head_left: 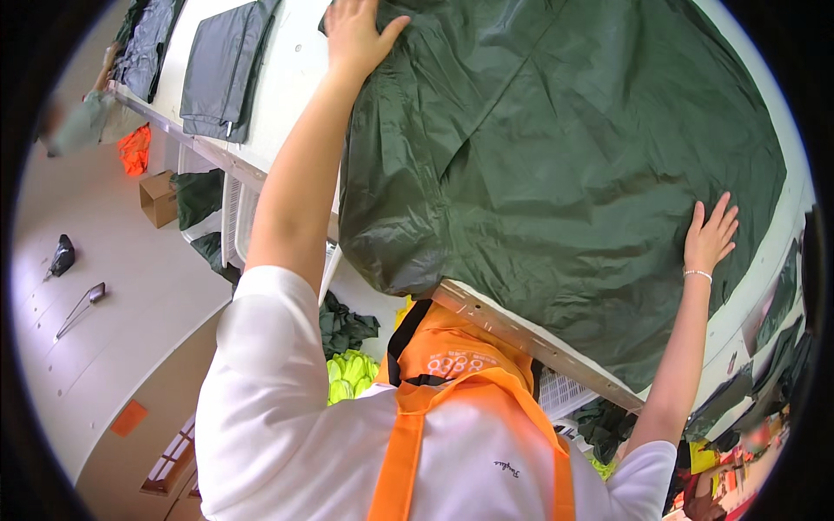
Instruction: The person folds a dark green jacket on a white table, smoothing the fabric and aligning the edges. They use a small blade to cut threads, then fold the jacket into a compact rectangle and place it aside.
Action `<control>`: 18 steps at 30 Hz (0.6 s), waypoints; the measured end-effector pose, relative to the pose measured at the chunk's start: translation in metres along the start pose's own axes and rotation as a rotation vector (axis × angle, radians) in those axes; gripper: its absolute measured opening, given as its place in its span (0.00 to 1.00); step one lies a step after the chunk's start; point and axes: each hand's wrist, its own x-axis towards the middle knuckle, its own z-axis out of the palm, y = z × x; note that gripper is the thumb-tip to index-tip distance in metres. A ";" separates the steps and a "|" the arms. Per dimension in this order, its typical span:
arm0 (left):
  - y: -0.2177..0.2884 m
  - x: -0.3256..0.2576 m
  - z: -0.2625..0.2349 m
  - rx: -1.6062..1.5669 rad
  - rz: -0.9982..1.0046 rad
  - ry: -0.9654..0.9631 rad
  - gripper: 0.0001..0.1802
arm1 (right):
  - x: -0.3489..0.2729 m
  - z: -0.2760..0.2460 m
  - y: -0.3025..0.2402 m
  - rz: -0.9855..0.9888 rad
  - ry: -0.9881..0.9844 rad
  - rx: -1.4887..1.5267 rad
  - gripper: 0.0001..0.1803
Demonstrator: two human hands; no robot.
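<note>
White and long, the worktable [300, 52] carries a large dark green glossy raincoat-like garment [556, 165] spread over most of its near part, the hem drooping past the metal-trimmed near edge [521, 334], with a smaller folded dark grey garment [221, 69] well apart at the far left. My left hand [358, 35] lies flat with fingers loosely spread on the garment's far left edge, and my right hand [711, 234] presses fingers splayed on its right side, neither gripping. I judge the slick cloth could slide off that near edge under its overhang; bare tabletop remains only leftward.
</note>
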 end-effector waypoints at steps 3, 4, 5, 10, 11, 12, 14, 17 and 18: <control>0.012 -0.048 -0.020 -0.146 -0.368 -0.064 0.49 | -0.046 -0.042 -0.052 -0.187 -0.038 0.125 0.35; 0.019 -0.076 -0.034 -0.063 -0.548 -0.179 0.47 | -0.070 -0.046 -0.069 -0.219 -0.073 0.163 0.36; 0.022 -0.091 -0.052 -0.114 -0.770 -0.482 0.42 | -0.091 -0.045 -0.082 -0.215 -0.122 0.159 0.36; -0.016 -0.118 -0.072 -0.957 -1.524 -0.363 0.28 | -0.119 -0.034 -0.099 -0.194 -0.102 0.192 0.33; -0.023 -0.110 -0.082 -1.045 -1.492 -0.278 0.25 | -0.119 -0.034 -0.099 -0.194 -0.100 0.192 0.33; -0.031 -0.106 -0.091 -1.132 -1.461 -0.188 0.22 | -0.119 -0.030 -0.099 -0.199 -0.078 0.177 0.33; -0.055 -0.138 -0.087 -0.538 -0.883 -0.192 0.20 | -0.121 -0.032 -0.102 -0.206 -0.067 0.178 0.33; -0.070 -0.183 -0.091 -0.945 -1.020 0.043 0.16 | -0.122 -0.034 -0.101 -0.184 -0.075 0.155 0.33; -0.040 -0.190 -0.107 -0.757 -1.042 0.151 0.16 | -0.125 -0.032 -0.100 -0.174 -0.078 0.150 0.33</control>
